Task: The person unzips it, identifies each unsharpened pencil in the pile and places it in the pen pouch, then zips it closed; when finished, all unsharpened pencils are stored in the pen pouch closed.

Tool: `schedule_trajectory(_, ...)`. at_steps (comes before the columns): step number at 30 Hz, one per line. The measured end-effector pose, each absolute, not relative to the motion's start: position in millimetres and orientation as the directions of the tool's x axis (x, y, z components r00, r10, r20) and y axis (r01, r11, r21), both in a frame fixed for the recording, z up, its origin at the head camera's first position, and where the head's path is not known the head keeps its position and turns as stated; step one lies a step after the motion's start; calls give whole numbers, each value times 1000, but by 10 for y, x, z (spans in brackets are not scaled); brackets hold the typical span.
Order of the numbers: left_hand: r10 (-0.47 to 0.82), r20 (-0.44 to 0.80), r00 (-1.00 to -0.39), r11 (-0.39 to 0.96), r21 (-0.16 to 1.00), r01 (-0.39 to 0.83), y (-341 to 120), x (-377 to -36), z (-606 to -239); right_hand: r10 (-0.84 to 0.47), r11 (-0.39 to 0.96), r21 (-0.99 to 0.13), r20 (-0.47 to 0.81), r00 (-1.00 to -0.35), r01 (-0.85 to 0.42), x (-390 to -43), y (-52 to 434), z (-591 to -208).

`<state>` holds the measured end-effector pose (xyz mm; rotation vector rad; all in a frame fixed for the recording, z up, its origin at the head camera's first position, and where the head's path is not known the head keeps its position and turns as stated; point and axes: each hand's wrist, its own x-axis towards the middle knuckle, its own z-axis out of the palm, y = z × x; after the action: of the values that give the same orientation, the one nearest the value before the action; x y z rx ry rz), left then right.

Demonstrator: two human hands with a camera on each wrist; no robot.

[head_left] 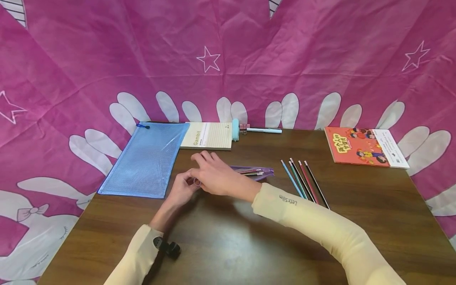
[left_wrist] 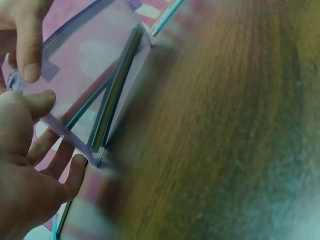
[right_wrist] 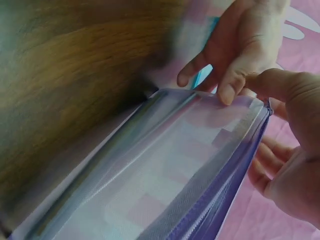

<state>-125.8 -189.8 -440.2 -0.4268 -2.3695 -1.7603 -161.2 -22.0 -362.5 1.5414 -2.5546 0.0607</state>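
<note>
A see-through purple zip pencil pouch (head_left: 269, 172) hangs between both hands over the table, with several pencils (left_wrist: 119, 82) inside. My left hand (head_left: 183, 190) holds its near end, thumb (left_wrist: 42, 102) on one face and fingers behind the edge. At the zipper corner (right_wrist: 269, 109) of that same end, my right hand (head_left: 219, 174) pinches with thumb and finger, its other fingers loosely bent. The zipper (right_wrist: 200, 220) runs along the pouch's edge, partly hidden by the right hand in the head view. Both thumbs are close together.
Several loose pencils (head_left: 308, 180) lie right of the pouch. A blue mesh zip bag (head_left: 144, 162) lies left, beside a notepad (head_left: 210, 136). Behind are a light-blue object (head_left: 235, 130), a binder clip (head_left: 244, 127) and a pen (head_left: 264, 130). An orange book (head_left: 356, 146) sits far right.
</note>
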Motion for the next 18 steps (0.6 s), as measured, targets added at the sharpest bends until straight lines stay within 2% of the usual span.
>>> schedule_trajectory(5, 153, 304, -940, 274, 901, 336, -1842, -1193, -4244, -859, 445, -85, 239, -452, -891, -1644, -125, -3585)
schedule_trajectory(11, 130, 448, -884, 304, 831, 466, -1852, -1237, -4369, -803, 432, -239, 337, -492, -869, -1681, 61, -3644)
schedule_trajectory(18, 135, 595, -793, 449, 676, 584, -1849, -1270, -4444, -753, 439, -251, 420, -506, -863, -1676, 207, -3797)
